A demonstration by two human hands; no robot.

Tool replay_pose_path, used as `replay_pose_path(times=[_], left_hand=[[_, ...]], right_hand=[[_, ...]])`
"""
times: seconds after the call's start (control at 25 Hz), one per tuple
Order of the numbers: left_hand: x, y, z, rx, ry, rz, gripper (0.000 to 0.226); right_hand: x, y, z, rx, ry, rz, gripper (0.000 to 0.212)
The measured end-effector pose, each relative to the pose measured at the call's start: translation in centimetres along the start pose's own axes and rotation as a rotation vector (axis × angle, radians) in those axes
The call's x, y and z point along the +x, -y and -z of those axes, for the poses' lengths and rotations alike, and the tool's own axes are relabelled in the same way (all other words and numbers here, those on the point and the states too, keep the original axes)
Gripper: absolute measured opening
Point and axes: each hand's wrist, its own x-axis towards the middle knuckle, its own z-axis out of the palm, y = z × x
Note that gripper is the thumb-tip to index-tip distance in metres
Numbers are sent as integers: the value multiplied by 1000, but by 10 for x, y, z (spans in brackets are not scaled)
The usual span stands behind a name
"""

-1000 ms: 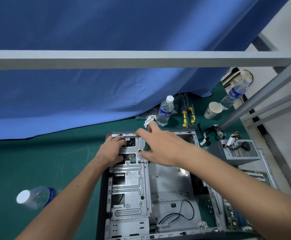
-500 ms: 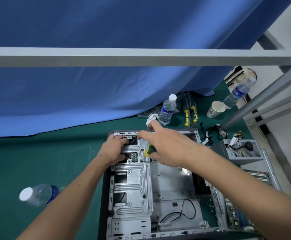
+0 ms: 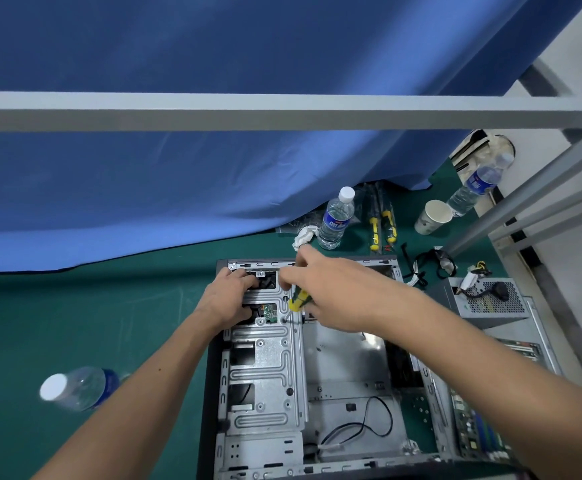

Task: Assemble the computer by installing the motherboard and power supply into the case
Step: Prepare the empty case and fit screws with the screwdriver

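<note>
Under right fingers: yellow screwdriver [image 3: 296,299] gripped, tip at drive cage [image 3: 265,358] screw
Left fingers: gripping cage top edge
Next: seat tip squarely

Water bottle [image 3: 335,218], beyond right-hand fingertips [image 3: 284,276]: blue label, white characters, not legible.
Far bottle [image 3: 480,183], well right of the fingers: blue label, print unreadable.
Paper cup [image 3: 433,217]: faint marking, unreadable.
</note>
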Motion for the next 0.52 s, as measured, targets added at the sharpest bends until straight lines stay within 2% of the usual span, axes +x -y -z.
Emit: replay_pose_path(times=[0.08, 0.12, 0.2, 0.28, 0.36, 0.44, 0.52], left_hand=[[0, 0, -1, -3, 5, 2, 55], [0, 0, -2, -4, 6, 2, 55], [-1, -1, -2, 0, 6, 0, 55], [-2, -1, -2, 7, 1, -7, 54], [-1, -1, 0, 5, -1, -4, 53], [-1, -1, 1, 13, -1, -5, 52], [-2, -1, -1, 6, -1, -2, 52]], right_hand=[[1, 11, -4, -142, -128, 13, 12], [3, 15, -9, -200, -202, -18, 15], [6, 21, -17, -257, -263, -113, 38], [8, 19, -16, -173, -224, -135, 41], [6, 11, -6, -15, -87, -73, 36], [4, 9, -2, -81, -55, 32, 31], [4, 15, -6, -243, -152, 33, 13]])
